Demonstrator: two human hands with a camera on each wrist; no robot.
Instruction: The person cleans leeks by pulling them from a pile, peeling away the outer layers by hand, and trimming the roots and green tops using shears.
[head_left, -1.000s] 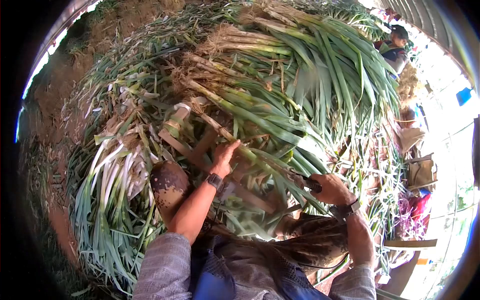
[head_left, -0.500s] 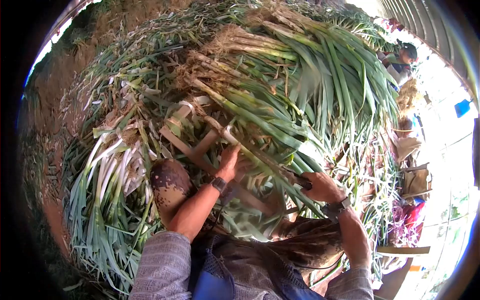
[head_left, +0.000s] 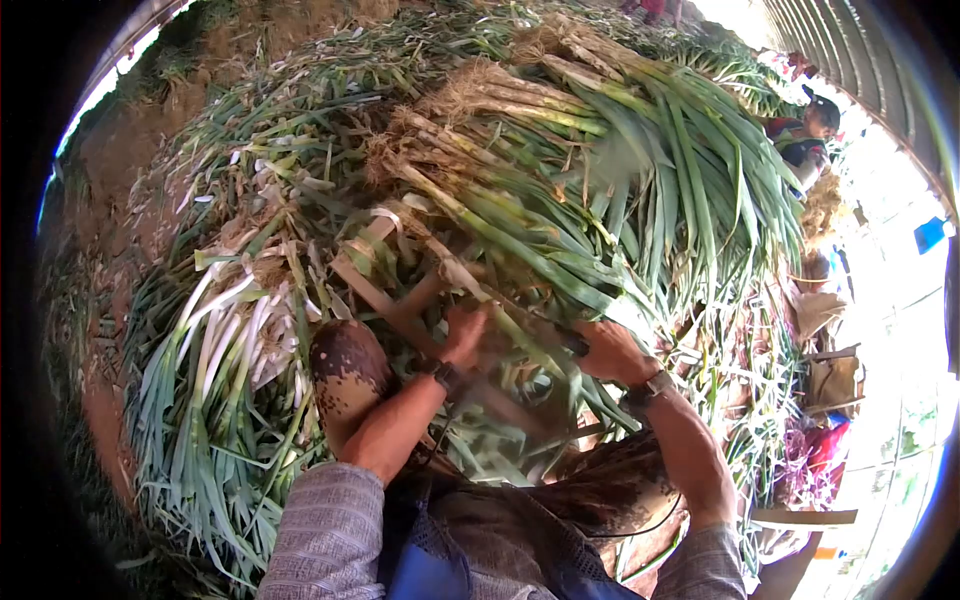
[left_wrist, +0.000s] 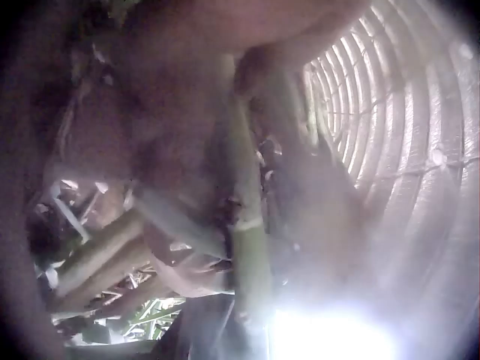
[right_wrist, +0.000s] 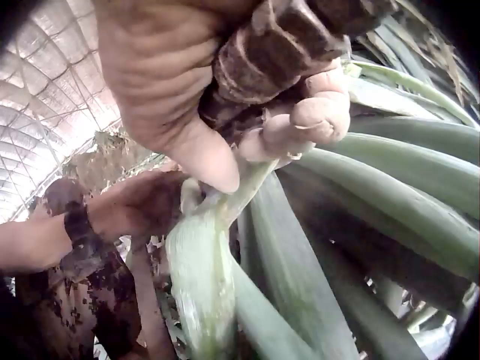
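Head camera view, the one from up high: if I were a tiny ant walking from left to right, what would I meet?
White-stemmed leeks → a knee in blotchy trousers → the left hand → the right hand → a brown box → something blue.

Left hand (left_wrist: 289,24) blurred; handle (right_wrist: 274,56) cut off above.

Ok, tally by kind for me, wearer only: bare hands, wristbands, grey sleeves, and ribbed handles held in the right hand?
Bare hands: 2 (left hand, right hand)
Wristbands: 2 (left wristband, right wristband)
Grey sleeves: 2 (left sleeve, right sleeve)
Ribbed handle: 1
Total: 7
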